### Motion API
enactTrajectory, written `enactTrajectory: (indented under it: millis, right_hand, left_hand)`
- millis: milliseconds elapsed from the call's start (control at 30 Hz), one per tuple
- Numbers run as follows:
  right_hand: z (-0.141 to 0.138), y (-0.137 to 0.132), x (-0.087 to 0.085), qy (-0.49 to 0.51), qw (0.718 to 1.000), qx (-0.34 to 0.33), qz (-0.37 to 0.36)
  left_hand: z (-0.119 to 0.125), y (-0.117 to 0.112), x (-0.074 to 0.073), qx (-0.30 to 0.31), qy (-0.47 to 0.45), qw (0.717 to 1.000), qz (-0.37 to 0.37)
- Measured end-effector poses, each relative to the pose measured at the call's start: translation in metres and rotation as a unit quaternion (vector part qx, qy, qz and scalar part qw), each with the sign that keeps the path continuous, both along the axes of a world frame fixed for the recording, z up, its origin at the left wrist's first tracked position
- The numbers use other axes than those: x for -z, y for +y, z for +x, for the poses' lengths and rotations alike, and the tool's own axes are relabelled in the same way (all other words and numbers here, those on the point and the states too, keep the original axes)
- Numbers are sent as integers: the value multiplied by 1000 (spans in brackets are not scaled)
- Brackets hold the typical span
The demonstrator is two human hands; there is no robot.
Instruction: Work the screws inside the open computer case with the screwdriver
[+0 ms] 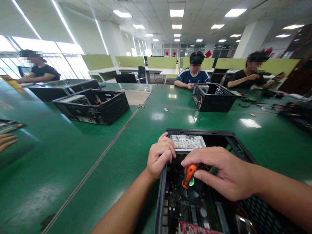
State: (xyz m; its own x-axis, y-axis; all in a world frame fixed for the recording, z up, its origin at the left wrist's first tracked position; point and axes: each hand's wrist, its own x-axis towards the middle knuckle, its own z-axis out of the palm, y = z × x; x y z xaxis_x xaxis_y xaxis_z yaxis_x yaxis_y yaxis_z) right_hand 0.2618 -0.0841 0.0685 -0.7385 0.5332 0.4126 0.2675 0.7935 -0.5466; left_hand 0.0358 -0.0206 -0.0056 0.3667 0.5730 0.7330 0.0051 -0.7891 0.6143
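Observation:
An open black computer case (162, 195) lies in front of me with its insides facing up. My left hand (160, 156) grips the case's upper left edge, fingers curled over the rim beside the silver power supply (187, 142). Between the thumb and fingers of my right hand (219, 172) is an orange and black screwdriver (188, 176), its handle tilted. It stands over the black cooling fan (192, 194); its tip is hidden. Lower in the case a red circuit card (195, 228) shows at the bottom edge of the view.
Other open computer cases stand on the green table (117, 175): a black case (95, 109) at left and another case (214, 97) at back right. Several people sit around it. Someone else's hand (7, 142) reaches in at far left. Cables (258, 105) lie at right.

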Motion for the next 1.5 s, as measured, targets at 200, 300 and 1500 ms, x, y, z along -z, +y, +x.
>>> enactTrajectory:
  millis: [200, 300, 1500]
  right_hand:
    - [-5, 1, -1, 9, 1000, 14, 0]
    - [-3, 2, -1, -16, 999, 17, -33]
    - [59, -32, 19, -9, 984, 177, 17]
  left_hand:
    - [0, -1, 1, -7, 4, 1000, -4]
    - [-1, 0, 2, -10, 8, 1000, -3]
    - [0, 2, 3, -5, 4, 1000, -3]
